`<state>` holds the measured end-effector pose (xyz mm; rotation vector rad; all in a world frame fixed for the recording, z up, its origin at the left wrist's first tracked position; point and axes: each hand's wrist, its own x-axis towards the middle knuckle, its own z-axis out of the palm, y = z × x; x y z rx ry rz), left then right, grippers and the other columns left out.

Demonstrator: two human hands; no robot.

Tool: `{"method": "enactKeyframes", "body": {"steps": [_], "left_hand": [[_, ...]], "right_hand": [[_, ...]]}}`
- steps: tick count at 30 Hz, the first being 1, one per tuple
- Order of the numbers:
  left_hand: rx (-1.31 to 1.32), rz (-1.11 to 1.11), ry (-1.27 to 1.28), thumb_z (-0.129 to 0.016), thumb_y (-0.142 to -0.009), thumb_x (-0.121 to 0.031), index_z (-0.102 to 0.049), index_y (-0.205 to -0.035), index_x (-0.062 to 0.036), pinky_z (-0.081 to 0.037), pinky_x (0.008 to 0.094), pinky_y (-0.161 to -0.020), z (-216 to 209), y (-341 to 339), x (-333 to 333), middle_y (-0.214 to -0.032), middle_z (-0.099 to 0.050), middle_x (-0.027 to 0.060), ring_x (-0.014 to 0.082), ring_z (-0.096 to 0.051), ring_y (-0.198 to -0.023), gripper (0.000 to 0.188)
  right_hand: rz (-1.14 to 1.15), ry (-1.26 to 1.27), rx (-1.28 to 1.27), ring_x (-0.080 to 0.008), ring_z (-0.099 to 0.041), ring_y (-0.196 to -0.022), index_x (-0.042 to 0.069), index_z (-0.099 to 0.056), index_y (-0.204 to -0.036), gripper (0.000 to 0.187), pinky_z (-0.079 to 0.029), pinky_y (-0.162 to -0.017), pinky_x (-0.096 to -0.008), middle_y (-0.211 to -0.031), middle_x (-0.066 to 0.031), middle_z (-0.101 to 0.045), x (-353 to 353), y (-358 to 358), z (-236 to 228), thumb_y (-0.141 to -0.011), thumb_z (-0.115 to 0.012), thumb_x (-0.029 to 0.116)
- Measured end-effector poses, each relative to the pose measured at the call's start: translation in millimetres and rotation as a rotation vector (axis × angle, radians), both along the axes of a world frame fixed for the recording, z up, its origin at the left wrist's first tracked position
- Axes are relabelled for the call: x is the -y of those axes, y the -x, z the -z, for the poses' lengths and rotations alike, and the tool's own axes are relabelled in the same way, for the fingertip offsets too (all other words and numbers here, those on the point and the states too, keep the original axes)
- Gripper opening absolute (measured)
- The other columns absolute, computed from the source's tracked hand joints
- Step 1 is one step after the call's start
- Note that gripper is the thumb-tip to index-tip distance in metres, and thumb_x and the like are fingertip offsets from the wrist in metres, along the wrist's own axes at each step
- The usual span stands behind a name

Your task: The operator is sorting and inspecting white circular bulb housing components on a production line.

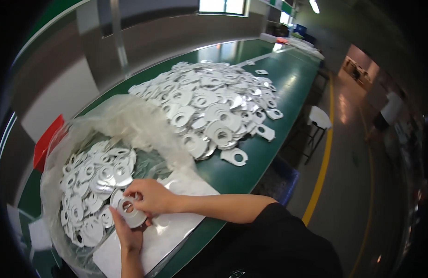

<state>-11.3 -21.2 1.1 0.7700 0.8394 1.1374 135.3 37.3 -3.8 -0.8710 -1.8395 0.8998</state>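
Between my two hands is a white flat part with a round hole (pixel 136 218), its ring tilted up off the work surface. My left hand (pixel 130 235) is closed on its lower edge, thumb along the near side. From the right, my right hand (pixel 153 197) grips the same part, with fingers at the hole and the upper edge. Whether a second part lies under it I cannot tell. Close by on the left, a pile of similar white ring-shaped parts (pixel 86 171) lies in a clear plastic bag (pixel 165 134) with its mouth spread wide.
A large heap of the same parts (pixel 202 95) covers the middle of the green table (pixel 288 83). A white sheet (pixel 170 231) lies beneath my hands. Something red (pixel 47 141) stands left of the bag. A stool (pixel 319 118) and a blue crate (pixel 288 185) are right of the table.
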Motion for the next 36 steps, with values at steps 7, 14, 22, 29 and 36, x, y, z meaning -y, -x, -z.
{"method": "enactKeyframes", "body": {"steps": [7, 14, 22, 29, 36], "left_hand": [[-0.007, -0.166, 0.061, -0.030, -0.092, -0.060, -0.052, -0.108, -0.0153, -0.041, 0.0293, -0.051, 0, -6, 2, -0.087, -0.058, 0.0040, 0.0184, -0.055, -0.066, 0.052], [-0.102, -0.204, 0.002, -0.032, -0.093, -0.058, -0.047, -0.109, -0.0107, -0.042, 0.0305, -0.052, -12, -19, 12, -0.087, -0.056, 0.0076, 0.0194, -0.052, -0.064, 0.052], [-0.191, -0.007, -0.095, -0.028, -0.093, -0.061, -0.046, -0.113, -0.0090, -0.042, 0.0272, -0.050, 0, -15, 9, -0.085, -0.058, 0.0078, 0.0188, -0.055, -0.062, 0.058], [0.027, -0.223, -0.004, -0.030, -0.093, -0.059, -0.042, -0.127, -0.0096, -0.044, 0.0248, -0.050, -2, 4, 0, -0.099, -0.061, 0.0123, 0.0224, -0.060, -0.076, 0.062], [0.063, -0.073, -0.037, -0.026, -0.094, -0.059, -0.039, -0.120, -0.0067, -0.054, 0.0317, -0.059, 8, 4, -5, -0.104, -0.057, 0.0189, 0.0289, -0.063, -0.081, 0.060]], "right_hand": [[-0.009, -0.029, 0.007, -0.0257, -0.059, -0.072, 0.004, -0.059, -0.103, 0.041, -0.047, -0.066, -0.0356, -0.092, -0.0126, -0.055, 9, 4, -2, -0.068, -0.070, 0.022], [0.050, -0.046, -0.008, -0.0324, -0.056, -0.077, 0.003, -0.053, -0.093, 0.047, -0.044, -0.066, -0.0393, -0.087, -0.0132, -0.055, 11, 5, -3, -0.059, -0.072, 0.031], [0.085, 0.026, -0.042, -0.0308, -0.059, -0.071, 0.000, -0.059, -0.070, 0.024, -0.045, -0.063, -0.0390, -0.073, -0.0124, -0.060, 1, -3, -8, -0.069, -0.066, 0.023], [-0.061, 0.111, -0.242, -0.0134, -0.058, -0.056, -0.003, -0.065, -0.078, 0.020, -0.047, -0.052, -0.0289, -0.064, -0.0101, -0.063, -35, 6, 7, -0.074, -0.064, 0.017], [-0.036, 0.566, -0.360, -0.0090, -0.054, -0.052, 0.001, -0.065, -0.088, 0.022, -0.045, -0.045, -0.0237, -0.064, -0.0021, -0.058, -41, -46, -29, -0.085, -0.065, 0.023]]}}
